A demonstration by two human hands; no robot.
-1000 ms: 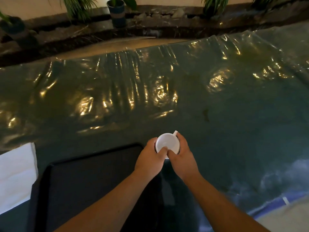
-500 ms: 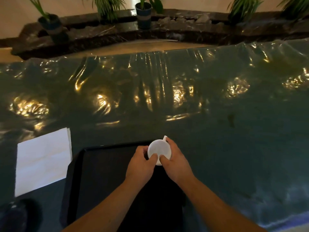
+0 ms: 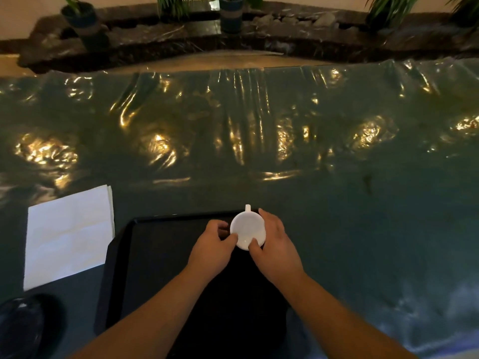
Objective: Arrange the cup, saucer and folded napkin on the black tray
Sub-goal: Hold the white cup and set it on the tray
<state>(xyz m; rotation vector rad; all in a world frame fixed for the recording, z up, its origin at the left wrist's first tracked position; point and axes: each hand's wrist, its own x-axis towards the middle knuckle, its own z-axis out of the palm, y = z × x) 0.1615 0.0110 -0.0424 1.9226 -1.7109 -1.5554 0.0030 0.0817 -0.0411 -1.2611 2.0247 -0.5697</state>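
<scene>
A small white cup [image 3: 247, 230] with its handle pointing away from me is held over the far right corner of the black tray [image 3: 155, 255]. My left hand [image 3: 211, 246] grips the cup's left side and my right hand [image 3: 274, 244] grips its right side. A white folded napkin [image 3: 68, 234] lies flat on the table left of the tray. A dark round saucer [image 3: 26, 325] sits at the bottom left corner, partly cut off by the frame edge.
The table is covered by a shiny wrinkled green plastic sheet [image 3: 259, 141]. Beyond its far edge runs a dark stone ledge [image 3: 233, 40] with several potted plants.
Both hands have carried the cup leftward from beside the tray to over its far right corner. The view has shifted left, bringing the napkin and the saucer into sight.
</scene>
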